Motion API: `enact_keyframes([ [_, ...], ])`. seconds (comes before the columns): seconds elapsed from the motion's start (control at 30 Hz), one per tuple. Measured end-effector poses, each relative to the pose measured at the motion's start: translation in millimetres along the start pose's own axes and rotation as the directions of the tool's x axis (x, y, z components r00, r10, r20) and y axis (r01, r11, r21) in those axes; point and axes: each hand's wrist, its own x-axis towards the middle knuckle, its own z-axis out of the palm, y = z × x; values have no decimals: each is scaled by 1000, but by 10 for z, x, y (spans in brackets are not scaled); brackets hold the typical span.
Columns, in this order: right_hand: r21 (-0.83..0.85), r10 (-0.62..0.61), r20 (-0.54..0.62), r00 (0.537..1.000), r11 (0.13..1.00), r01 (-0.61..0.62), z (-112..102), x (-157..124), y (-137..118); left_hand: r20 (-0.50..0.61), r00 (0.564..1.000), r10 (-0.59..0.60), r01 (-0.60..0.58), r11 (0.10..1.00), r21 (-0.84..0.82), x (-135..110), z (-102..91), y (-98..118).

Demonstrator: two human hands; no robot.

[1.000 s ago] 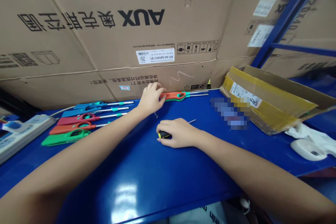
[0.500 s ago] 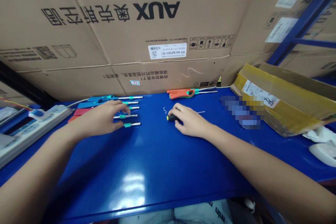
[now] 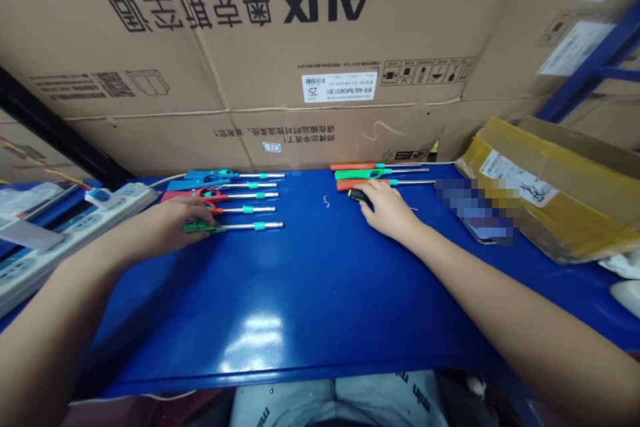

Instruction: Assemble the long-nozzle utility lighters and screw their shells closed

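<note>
Several gas lighters lie in a row at the left, blue, red, orange and green, their metal tubes pointing right. My left hand is over the nearest one, a green lighter, with fingers and thumb closed about its handle. In my right hand is a screwdriver with a black and yellow handle; its thin shaft sticks out on the far side. Just beyond that hand, by the carton, are a green lighter and two orange ones, an upper lighter and a lower lighter.
A large cardboard carton stands along the back of the blue table. At left is a white power strip. A taped open box and a blurred-out flat item are at right. Small white marks show mid-table.
My left hand has come down from above the row onto the nearest green lighter. My right hand, with the screwdriver, has shifted back toward the lighters by the carton. The view has swung slightly left.
</note>
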Motion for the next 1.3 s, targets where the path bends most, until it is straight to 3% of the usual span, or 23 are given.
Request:
enact_keyframes([
  [0.13,15,-10,-9,1000,1000,10,-23,5,28,-36,998,47,-49,998,-49,45,33,-4],
  [0.27,41,-42,-12,999,998,42,-34,5,47,-40,991,129,-132,986,-104,89,62,138],
  [0.43,91,-84,-75,994,992,91,-82,-24,-30,-63,976,210,-217,964,-152,174,167,522],
  [0.57,209,-209,-74,975,953,220,-215,-80,-190,-84,956,282,-294,926,-238,277,306,992],
  [0.67,400,-394,53,918,850,342,-324,-139,-293,-103,944,315,-331,894,-302,340,397,1392],
  [0.73,510,-460,228,858,807,298,-381,-173,-319,-112,937,330,-348,882,-317,369,443,1621],
  [0.83,528,-459,466,756,831,178,-467,-198,-297,-143,932,333,-362,868,-340,384,479,1835],
  [0.97,471,-410,604,684,875,108,-626,-188,-218,-240,912,332,-404,826,-393,347,434,1860],
  [1.1,378,-334,679,654,922,78,-756,-195,-190,-270,906,327,-404,858,-317,299,334,1704],
  [1.3,334,-319,645,695,935,119,-762,-275,-323,3,972,236,-227,936,-270,296,308,1440],
])
